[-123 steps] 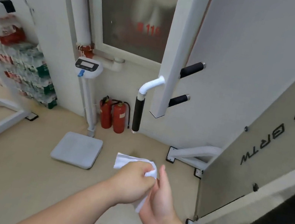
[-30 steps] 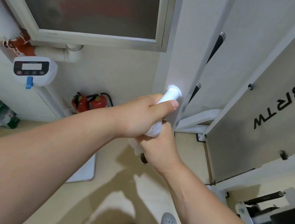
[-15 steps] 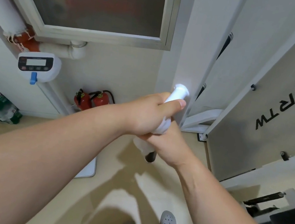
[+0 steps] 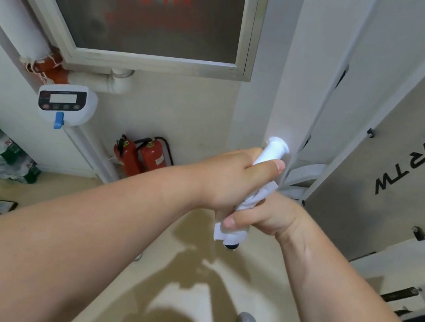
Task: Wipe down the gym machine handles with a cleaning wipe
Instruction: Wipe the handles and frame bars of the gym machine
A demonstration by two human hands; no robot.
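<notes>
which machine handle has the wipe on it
The white bent-tube handle, wrapped in the white cleaning wipe under the right hand; the two short black handles are bare.

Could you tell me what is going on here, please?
A person is cleaning a gym machine's handle with a white wipe. Their left hand grips the white upper part of the handle, and the right hand, just below it, holds the wipe wrapped round the handle. Only the handle's dark end shows beneath the wipe.
</notes>
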